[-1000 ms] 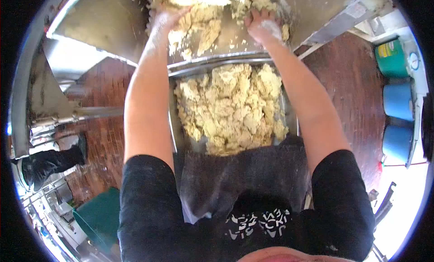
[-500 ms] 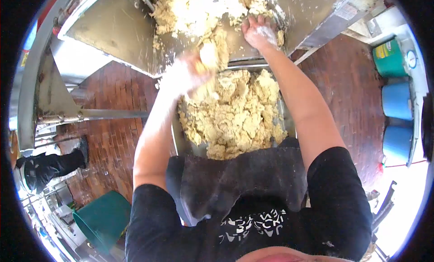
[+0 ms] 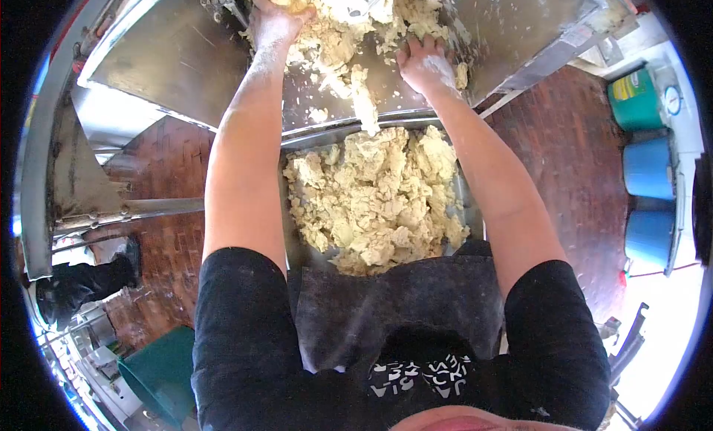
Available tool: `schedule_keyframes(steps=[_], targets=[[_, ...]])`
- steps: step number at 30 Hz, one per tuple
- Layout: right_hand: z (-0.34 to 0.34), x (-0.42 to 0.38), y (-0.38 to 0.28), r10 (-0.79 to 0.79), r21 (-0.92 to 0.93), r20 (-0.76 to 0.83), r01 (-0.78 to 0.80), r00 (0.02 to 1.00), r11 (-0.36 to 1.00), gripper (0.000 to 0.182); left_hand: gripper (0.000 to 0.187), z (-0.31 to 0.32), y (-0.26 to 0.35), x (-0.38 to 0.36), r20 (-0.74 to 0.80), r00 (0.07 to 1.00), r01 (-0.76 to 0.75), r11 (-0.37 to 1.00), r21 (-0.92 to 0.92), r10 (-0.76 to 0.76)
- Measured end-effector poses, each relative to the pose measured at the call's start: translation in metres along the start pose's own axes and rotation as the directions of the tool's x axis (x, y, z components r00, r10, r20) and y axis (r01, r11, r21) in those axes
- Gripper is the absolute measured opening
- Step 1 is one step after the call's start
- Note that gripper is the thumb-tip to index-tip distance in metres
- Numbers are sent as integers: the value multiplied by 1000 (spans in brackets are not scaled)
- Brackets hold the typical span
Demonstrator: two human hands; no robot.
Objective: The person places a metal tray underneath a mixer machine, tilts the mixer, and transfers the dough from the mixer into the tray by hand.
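Note:
Crumbly pale yellow dough (image 3: 327, 48) lies in a metal mixer trough (image 3: 505, 37) at the top of view. My left hand (image 3: 276, 22) reaches into its left side, thumb spread from the fingers and touching the dough. My right hand (image 3: 427, 68), dusted white, rests on the trough's metal surface at the right, fingers apart, beside the dough. A strip of dough (image 3: 364, 100) hangs over the trough's front lip. Below it, a metal tub (image 3: 293, 241) in front of my body holds a large heap of dough chunks (image 3: 379, 197).
A metal frame bar (image 3: 134, 208) runs along the left above the brick floor (image 3: 167, 267). A green bin (image 3: 160, 375) stands at lower left, near a person's dark-clad leg (image 3: 89, 281). Blue bins (image 3: 648, 169) and a green bucket (image 3: 635, 100) line the right side.
My left hand has moved up and away from above the tub into the trough's dough. A dough strip now hangs at the lip. My right hand stays nearly in place.

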State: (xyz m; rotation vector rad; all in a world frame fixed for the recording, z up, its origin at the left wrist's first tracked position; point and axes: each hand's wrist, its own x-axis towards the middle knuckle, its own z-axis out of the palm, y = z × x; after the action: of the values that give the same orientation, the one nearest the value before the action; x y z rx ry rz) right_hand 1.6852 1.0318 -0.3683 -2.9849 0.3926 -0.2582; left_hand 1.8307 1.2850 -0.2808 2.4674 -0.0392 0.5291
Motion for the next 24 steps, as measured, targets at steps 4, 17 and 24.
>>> schedule_keyframes(steps=[4,17,24], targets=[[-10,1,-3,8,-2,27,-8,1000,1000,59,120,20,-28,20,-100,987,-122,993,4,122],[-2,4,-2,-11,27,-35,12,999,1000,59,109,13,-11,2,-139,975,-155,980,122,172],[-8,3,-4,-16,22,12,16,1000,1000,59,105,39,-38,37,-189,981,-85,983,-166,53]])
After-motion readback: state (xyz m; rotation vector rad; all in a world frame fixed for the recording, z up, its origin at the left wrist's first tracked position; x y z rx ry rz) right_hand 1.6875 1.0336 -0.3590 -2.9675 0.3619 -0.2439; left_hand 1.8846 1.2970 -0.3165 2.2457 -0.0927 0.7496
